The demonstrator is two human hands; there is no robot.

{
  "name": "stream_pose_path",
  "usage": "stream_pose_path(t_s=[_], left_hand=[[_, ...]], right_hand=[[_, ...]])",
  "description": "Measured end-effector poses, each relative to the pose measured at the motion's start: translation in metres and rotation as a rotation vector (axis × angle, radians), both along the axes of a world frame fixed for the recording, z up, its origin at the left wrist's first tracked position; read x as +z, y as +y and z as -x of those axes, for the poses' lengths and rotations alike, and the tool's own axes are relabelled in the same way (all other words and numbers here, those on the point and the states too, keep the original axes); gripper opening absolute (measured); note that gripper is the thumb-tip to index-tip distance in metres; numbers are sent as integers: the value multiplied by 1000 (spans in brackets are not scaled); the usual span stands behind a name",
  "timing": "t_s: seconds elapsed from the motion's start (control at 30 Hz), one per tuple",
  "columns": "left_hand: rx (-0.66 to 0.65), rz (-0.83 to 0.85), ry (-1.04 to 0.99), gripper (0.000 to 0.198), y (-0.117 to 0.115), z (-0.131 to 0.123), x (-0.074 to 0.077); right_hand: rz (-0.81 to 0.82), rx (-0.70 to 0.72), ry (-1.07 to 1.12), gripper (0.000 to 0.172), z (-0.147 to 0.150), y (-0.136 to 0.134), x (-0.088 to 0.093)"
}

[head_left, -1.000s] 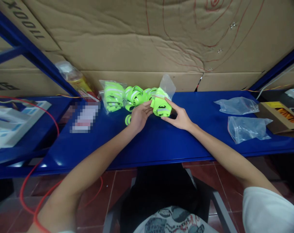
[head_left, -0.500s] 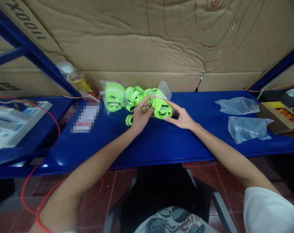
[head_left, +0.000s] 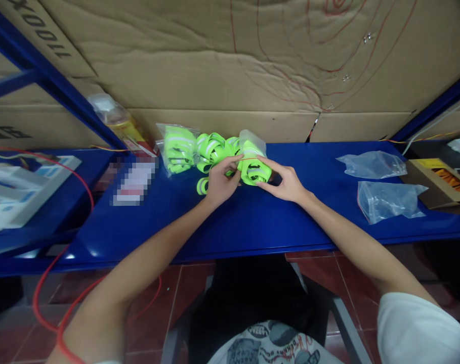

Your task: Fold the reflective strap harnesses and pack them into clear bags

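A rolled neon-green reflective strap (head_left: 255, 172) is between my hands, partly inside a clear zip bag (head_left: 251, 137) whose red-lined mouth runs across the roll. My left hand (head_left: 222, 178) pinches the left edge of the bag mouth, its fingertips against the roll. On the right side, my right hand (head_left: 285, 181) has its thumb under the roll and a finger at the bag's edge. Just left of it lie more loose green reflective straps (head_left: 211, 147), and a small coil of strap (head_left: 202, 186) sits by my left wrist. A bagged green strap (head_left: 178, 149) stands farther left.
Two clear zip bags (head_left: 389, 201) lie on the right of the blue table (head_left: 275, 227). An open cardboard box (head_left: 438, 182) stands at the right edge. On the left are a bottle (head_left: 118, 119), a blurred-out paper (head_left: 134, 182) and a red hose (head_left: 89, 194).
The bag mouth has come down over the roll, so the strap now sits farther into the bag. My left fingers have lowered and moved closer to the roll.
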State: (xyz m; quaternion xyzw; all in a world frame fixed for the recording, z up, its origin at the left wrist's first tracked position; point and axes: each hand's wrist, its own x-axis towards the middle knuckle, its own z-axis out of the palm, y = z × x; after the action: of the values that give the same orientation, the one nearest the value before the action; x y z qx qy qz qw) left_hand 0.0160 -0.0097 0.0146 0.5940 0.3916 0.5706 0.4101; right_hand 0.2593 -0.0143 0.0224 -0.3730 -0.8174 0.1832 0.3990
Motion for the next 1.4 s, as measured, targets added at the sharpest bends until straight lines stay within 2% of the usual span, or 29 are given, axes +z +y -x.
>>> stream_pose_path(t_s=[0.1,0.2,0.37,0.57,0.7,0.8,0.9,1.07,1.2,1.33,1.4], left_hand=[[73,-81,64,39,0,-1,-3],[95,-94,96,35,-2,-4,-3],[62,-100,140,38,-5,-6,-1],[53,-160,195,36,-7,-4,1],[-15,-124,170,41,-8,-3,4],[-28,-83,125,37,-7,-3,4],[-47,-28,41,38,-4,-4,3],[-43,26,-88,48,0,-7,1],[-67,90,-164,51,-4,-13,0],[-97,60,-89,47,-8,-13,-1],[-136,50,-27,55,-8,-11,0]], right_hand=[[0,-27,46,73,4,0,-3],[9,-63,91,69,6,1,-4],[41,-131,119,68,5,3,-6],[51,-146,128,68,4,4,-6],[48,-145,112,67,3,3,-3],[80,-119,126,71,2,2,-3],[185,-36,219,73,3,3,-4],[500,5,490,83,7,9,-4],[737,49,564,91,7,13,-2],[748,56,601,94,6,12,0],[706,32,597,92,5,11,0]])
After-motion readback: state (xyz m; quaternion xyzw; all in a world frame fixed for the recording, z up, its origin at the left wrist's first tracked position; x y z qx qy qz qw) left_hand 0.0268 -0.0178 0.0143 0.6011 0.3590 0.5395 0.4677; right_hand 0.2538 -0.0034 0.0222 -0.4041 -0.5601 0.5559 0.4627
